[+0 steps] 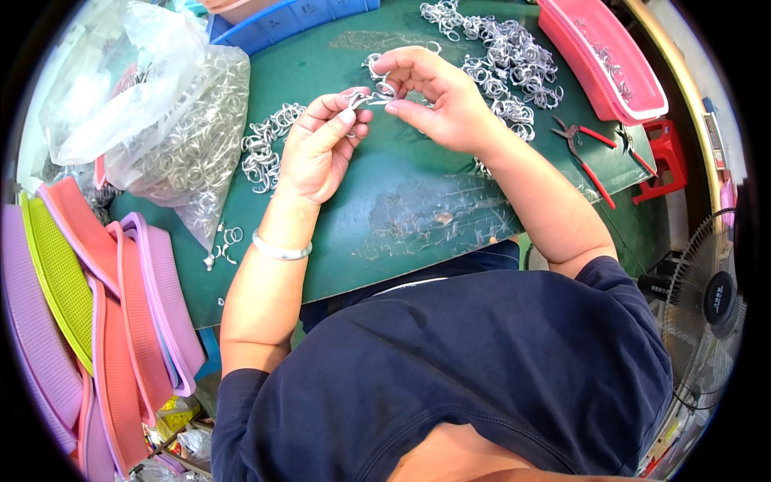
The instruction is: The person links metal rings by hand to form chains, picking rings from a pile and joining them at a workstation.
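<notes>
My left hand (316, 153) is closed, its thumb and fingertips pinching small silver metal ring pieces (357, 100) above the green table. Close beside it, my right hand (450, 104) curls over, thumb and forefinger gripping a similar ringed piece that meets the left hand's. Their exact shape is too small to make out. To the left of my left wrist lies a loose pile of silver rings (262, 153). A larger pile of such rings (514, 60) spreads beyond my right hand, partly hidden by it.
A clear plastic bag (205, 120) full of rings stands at left, below a blue bin (293, 18). Stacked purple, coral and green baskets (120, 321) fill the lower left. At right are a pink basket (594, 56), red-handled pliers (585, 153), a red stool (666, 157) and a fan (707, 305).
</notes>
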